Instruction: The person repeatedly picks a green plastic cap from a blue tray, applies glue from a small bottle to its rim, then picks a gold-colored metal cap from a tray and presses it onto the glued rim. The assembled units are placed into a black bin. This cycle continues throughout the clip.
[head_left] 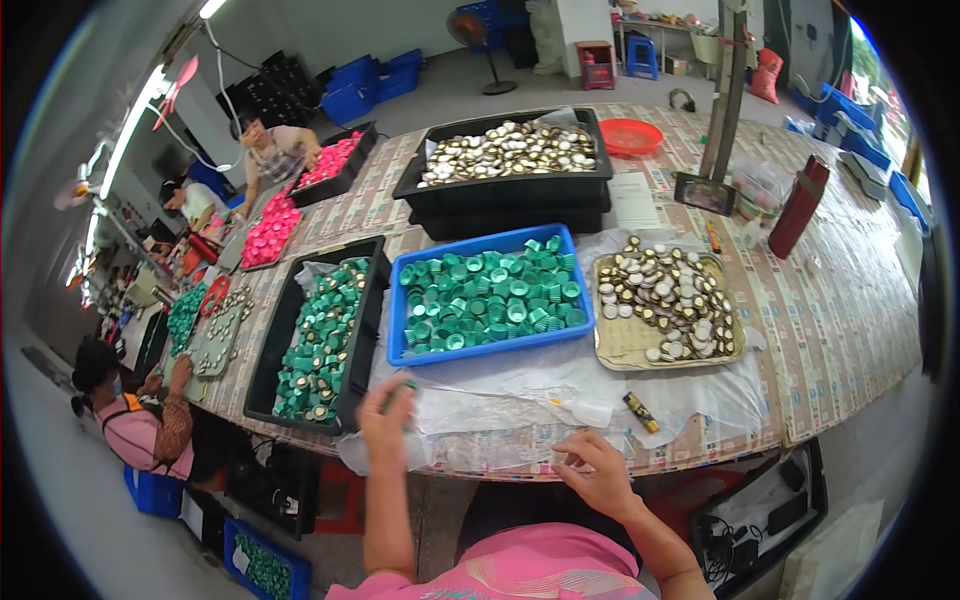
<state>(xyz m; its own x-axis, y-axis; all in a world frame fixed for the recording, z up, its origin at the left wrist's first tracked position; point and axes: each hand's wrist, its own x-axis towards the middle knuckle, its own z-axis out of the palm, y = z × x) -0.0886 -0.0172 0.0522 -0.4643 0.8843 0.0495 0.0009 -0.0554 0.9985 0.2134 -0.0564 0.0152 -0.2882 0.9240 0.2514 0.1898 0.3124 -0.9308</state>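
My left hand (388, 415), slightly blurred, is closed around a small green cap at the table's near edge, between the black tray and the blue tray. Most of that cap is hidden by the fingers. Over the near edge to the right hovers my right hand (597, 472), fingers loosely bent and apart, with nothing visible in them. Beyond the hands a blue tray (400, 300) holds many loose green caps (490, 295). To its right, a shallow metal tray (620, 352) carries round white-and-gold discs (670, 290). At the left, a black tray (262, 375) holds green caps, some showing discs inside.
Stacked black trays (500, 195) of discs stand behind, near a red plate (630, 136). A glue-like tube (585, 410) and a black-and-yellow tube (641, 412) lie in front. A post (722, 110), a phone (705, 194) and a dark red flask (800, 207) are at right. Several people sit left.
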